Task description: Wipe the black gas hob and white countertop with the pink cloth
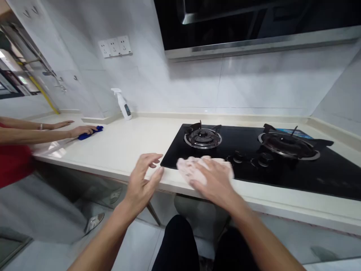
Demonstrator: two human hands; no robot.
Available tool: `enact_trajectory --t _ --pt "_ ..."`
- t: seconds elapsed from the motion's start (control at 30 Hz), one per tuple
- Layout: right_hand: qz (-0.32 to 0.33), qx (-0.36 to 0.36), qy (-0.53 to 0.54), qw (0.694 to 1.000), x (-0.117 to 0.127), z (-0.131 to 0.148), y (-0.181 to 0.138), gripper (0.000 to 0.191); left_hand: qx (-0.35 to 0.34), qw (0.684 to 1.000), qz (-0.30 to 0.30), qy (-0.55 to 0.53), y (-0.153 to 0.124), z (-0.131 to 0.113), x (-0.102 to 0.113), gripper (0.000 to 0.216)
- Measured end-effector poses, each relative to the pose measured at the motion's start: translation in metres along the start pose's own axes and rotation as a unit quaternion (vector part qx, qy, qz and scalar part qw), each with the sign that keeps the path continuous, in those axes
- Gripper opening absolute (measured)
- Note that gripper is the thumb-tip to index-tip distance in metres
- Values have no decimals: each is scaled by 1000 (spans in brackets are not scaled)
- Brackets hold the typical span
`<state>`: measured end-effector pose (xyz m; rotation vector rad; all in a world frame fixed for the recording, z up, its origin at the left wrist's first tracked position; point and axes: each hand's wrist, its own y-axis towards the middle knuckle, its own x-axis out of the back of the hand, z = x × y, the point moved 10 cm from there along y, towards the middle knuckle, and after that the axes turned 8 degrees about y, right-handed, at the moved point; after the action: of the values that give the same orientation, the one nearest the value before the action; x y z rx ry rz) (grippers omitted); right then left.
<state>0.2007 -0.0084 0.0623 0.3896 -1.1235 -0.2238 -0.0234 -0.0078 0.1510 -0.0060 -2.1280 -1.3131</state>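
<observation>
Cloth: I am pressing a pale pink cloth [194, 167] down at the front left corner of the black hob [282, 169], where the glass meets the table [121, 146].
Right hand: my right hand [214, 180] is lying flat on top of the cloth, fingers spread and pushing down rather than clamped around it.
Left hand: my left hand [142, 180] is hanging open at the table's front edge just left of the cloth, fingers loosely apart and holding nothing.
Hob: the 2 burners [202, 137] [287, 145] are sitting behind and to the right of the cloth, with 2 knobs [238, 156] [263, 160] between them.
Progress: I am judging the wiping to be at the near left corner only. The glass is reflecting evenly and I cannot tell which parts have been gone over. The wide stretch to the right is looking like what is left.
Table: a white spray bottle [122, 104] is standing upright against the back wall, well apart from my hands.
Co-worker: at the far left, another person's hand [83, 130] is resting on a blue cloth [91, 132] on the table, and their other hand [60, 124] is lying flat beyond it.
Wall: 3 sockets [114, 46] are showing above the bottle.
</observation>
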Motion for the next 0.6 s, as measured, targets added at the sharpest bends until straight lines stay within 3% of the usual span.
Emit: enact_trajectory --t 0.07,0.13,0.2,0.3,0.43,0.5,0.6 --pt "27 20 40 999 -22 34 28 54 -16 999 47 -7 3 14 -38 26" --pt "50 39 55 996 -37 58 52 47 -21 997 66 17 0 29 -62 28" --pt "64 53 57 995 -43 69 68 42 -6 996 72 50 -7 45 -72 28" --pt "67 64 56 994 -36 61 71 39 31 993 89 68 -17 64 -72 29" --pt "44 37 47 997 0 8 34 29 86 987 116 76 -23 80 -73 32" --pt "16 7 34 999 23 -36 1 31 94 985 123 79 -19 80 -81 32" --pt "-76 -12 -11 997 68 -113 -58 39 63 983 148 84 -7 65 -105 29"
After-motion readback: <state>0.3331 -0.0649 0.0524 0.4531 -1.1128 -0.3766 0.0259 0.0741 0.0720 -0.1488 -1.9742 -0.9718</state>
